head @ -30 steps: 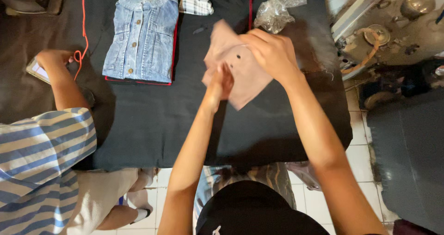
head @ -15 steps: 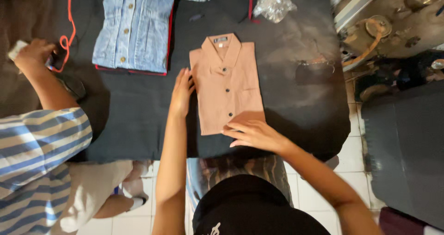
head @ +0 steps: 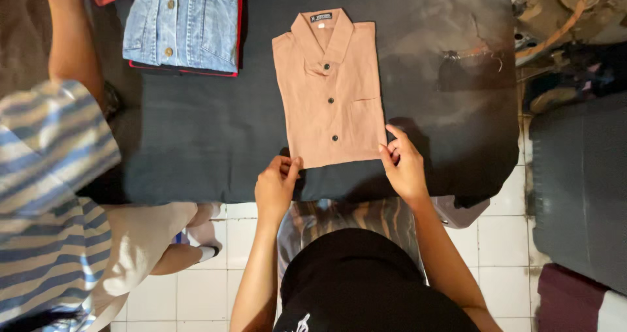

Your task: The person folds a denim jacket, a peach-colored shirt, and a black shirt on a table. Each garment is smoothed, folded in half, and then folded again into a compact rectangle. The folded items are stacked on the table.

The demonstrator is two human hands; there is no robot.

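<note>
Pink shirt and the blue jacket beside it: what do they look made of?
The pink shirt, held at its near corners by the left hand and right hand, looks like thin matte woven cloth, probably cotton: it lies flat with crisp folds and dark buttons. The blue jacket looks like denim: faded blue, thick seams, metal-looking buttons. Both are guesses from appearance.

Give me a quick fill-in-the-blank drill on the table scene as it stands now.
1. The folded pink shirt lies with its collar pointing ____ from the person.
2. Left hand and right hand pinch the shirt's ____ edge.
3. The folded denim shirt lies to the pink shirt's ____.

Missing words: away; near; left
</note>
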